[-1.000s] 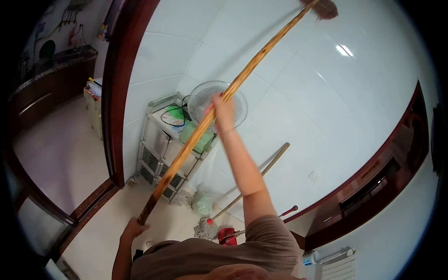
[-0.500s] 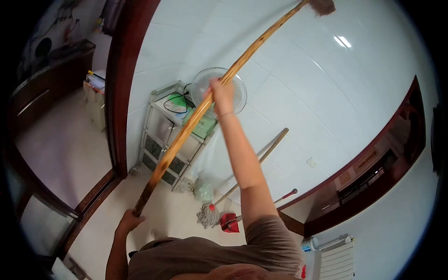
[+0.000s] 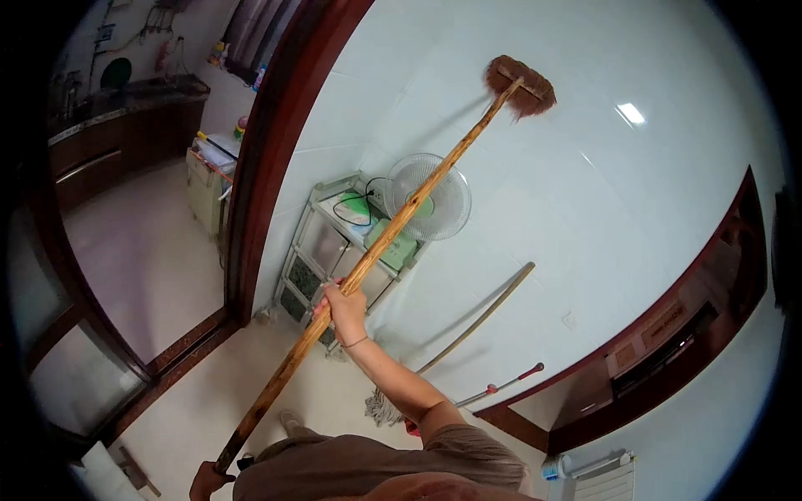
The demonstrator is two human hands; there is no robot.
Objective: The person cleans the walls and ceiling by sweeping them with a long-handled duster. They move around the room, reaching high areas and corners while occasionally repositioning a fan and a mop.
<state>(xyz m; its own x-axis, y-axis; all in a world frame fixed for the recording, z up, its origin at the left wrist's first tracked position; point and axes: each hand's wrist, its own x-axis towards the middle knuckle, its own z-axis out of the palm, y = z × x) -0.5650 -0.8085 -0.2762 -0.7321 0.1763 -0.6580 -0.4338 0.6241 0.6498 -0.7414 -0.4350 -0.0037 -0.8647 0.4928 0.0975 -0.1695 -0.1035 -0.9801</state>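
Note:
A long-handled broom (image 3: 388, 240) slants up across the view, its knotty wooden pole darkened at the lower end. Its shaggy brown head (image 3: 505, 73) is up against the white wall. My right hand (image 3: 344, 311) is wrapped round the pole about midway along, in front of the cabinet. At the lower left, my left hand (image 3: 210, 480) grips the dark butt end of the pole, beside my body.
Behind the pole stand a small cabinet (image 3: 322, 242) and a fan (image 3: 443, 204). A string mop (image 3: 480, 317) leans on the wall beside a red-gripped handle (image 3: 530, 370). To the left, a dark red door frame (image 3: 280, 125) opens onto another room.
The broom head has come lower and is now fully in view against the wall. My right hand is lower along the pole, and my left hand has dropped down and left.

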